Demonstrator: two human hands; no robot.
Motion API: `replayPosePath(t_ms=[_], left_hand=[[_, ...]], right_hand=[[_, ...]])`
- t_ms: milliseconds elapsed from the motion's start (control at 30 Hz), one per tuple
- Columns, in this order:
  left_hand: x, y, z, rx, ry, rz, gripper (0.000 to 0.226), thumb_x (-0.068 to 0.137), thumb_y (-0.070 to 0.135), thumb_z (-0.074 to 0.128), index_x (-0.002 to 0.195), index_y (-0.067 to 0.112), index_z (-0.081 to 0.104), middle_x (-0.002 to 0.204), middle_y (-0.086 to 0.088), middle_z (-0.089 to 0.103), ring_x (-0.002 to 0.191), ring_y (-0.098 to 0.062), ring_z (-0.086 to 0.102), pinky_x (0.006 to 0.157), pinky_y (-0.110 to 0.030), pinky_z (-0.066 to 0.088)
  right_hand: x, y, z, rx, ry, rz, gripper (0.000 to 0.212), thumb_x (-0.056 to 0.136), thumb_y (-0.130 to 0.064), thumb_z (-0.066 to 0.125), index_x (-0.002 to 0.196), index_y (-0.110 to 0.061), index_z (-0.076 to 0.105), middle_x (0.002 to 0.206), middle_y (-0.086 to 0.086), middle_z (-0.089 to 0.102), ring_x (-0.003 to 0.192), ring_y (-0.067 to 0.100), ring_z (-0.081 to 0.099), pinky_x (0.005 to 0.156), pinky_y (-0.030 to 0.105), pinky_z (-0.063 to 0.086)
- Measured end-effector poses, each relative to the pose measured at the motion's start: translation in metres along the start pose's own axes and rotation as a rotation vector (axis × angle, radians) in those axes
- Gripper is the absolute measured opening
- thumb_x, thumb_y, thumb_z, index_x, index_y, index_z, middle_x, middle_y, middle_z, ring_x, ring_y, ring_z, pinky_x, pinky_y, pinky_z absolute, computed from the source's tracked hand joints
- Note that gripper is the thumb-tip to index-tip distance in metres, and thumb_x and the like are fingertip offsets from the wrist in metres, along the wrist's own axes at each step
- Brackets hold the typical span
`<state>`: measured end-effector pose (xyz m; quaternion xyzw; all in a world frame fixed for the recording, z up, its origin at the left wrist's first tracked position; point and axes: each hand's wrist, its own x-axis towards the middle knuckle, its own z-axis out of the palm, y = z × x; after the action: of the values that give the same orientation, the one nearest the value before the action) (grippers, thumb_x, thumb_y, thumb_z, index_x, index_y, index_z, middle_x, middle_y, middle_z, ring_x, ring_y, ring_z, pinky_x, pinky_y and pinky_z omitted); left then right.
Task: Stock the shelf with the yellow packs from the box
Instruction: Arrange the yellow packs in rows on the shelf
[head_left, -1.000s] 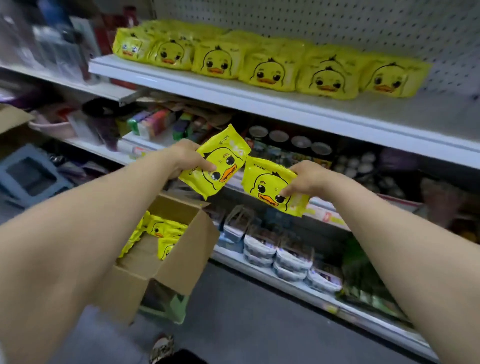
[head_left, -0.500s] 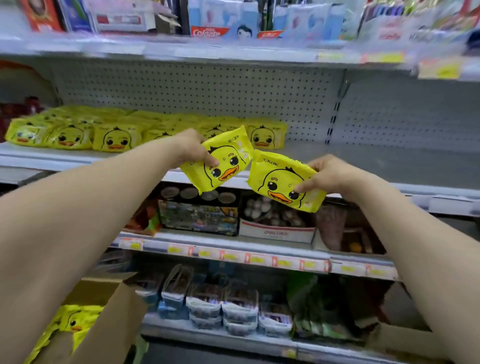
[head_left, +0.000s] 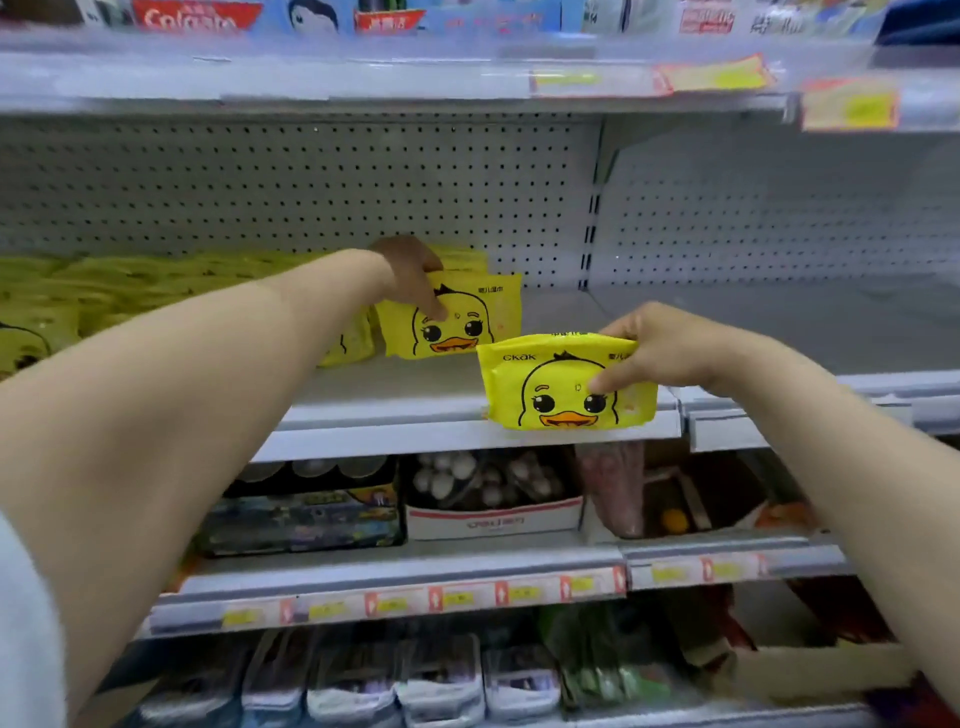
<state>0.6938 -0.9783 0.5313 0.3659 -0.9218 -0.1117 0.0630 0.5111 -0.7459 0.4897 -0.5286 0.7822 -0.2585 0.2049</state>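
My left hand (head_left: 413, 275) grips the top of a yellow duck pack (head_left: 457, 319) that stands upright on the grey shelf (head_left: 405, 410), at the right end of a row of yellow packs (head_left: 104, 296). My right hand (head_left: 654, 351) pinches a second yellow duck pack (head_left: 550, 392) by its top right corner. That pack is upright over the shelf's front edge, to the right of and nearer than the first. The box is out of view.
To the right of the packs the shelf board (head_left: 753, 332) is bare, with a pegboard wall (head_left: 311, 176) behind. A shelf above (head_left: 415, 78) carries toothpaste boxes. Lower shelves hold a white carton (head_left: 493, 519) and small tubs (head_left: 441, 691).
Both hands have moved forward and up from in front of the shelf edge onto the shelf. The left pack now stands at the row's end; the right pack has turned upright.
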Motion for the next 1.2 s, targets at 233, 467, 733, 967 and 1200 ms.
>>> replayPosePath(t_ms=[233,467,733,967,1200], left_hand=[[0.078,-0.030,0.004,0.024,-0.067,0.032,0.049,0.073,0.034,0.083,0.114,0.012,0.067,0.113,-0.006,0.066,0.101,-0.024,0.061,0.086,-0.033,0.051],[0.122,-0.055,0.014,0.067,-0.059,0.043,0.065,0.071,0.035,0.085,0.126,0.014,0.059,0.126,-0.005,0.058,0.113,-0.023,0.055,0.088,-0.029,0.044],[0.133,-0.070,0.025,0.063,0.029,0.115,0.066,0.070,0.034,0.086,0.126,0.012,0.059,0.124,-0.007,0.059,0.113,-0.025,0.055,0.083,-0.027,0.043],[0.128,-0.089,0.014,0.001,0.233,0.154,0.040,0.071,0.033,0.084,0.103,0.017,0.065,0.106,-0.004,0.063,0.102,-0.022,0.057,0.086,-0.037,0.049],[0.111,-0.100,0.001,-0.098,0.376,0.158,0.039,0.075,0.036,0.081,0.104,0.017,0.063,0.106,-0.004,0.065,0.100,-0.019,0.059,0.087,-0.039,0.050]], right_hand=[[0.076,0.009,-0.022,-0.067,0.002,0.036,0.023,0.072,-0.027,0.086,0.089,-0.023,0.071,0.086,-0.007,0.074,0.086,0.014,0.067,0.076,0.028,0.050],[0.125,-0.001,-0.019,-0.015,-0.124,0.010,0.027,0.078,-0.023,0.082,0.102,-0.018,0.070,0.096,-0.003,0.076,0.094,0.016,0.071,0.088,0.033,0.055],[0.176,-0.014,0.002,0.044,-0.171,0.027,0.033,0.073,-0.018,0.086,0.101,-0.018,0.071,0.096,-0.001,0.076,0.095,0.021,0.072,0.083,0.035,0.059],[0.198,-0.030,0.024,0.113,-0.190,-0.010,0.038,0.073,-0.016,0.086,0.108,-0.017,0.071,0.105,0.001,0.075,0.097,0.019,0.072,0.092,0.043,0.057],[0.222,-0.056,0.052,-0.049,0.034,-0.083,0.056,0.067,-0.034,0.090,0.119,-0.023,0.069,0.119,-0.002,0.066,0.109,0.016,0.062,0.090,0.028,0.050]])
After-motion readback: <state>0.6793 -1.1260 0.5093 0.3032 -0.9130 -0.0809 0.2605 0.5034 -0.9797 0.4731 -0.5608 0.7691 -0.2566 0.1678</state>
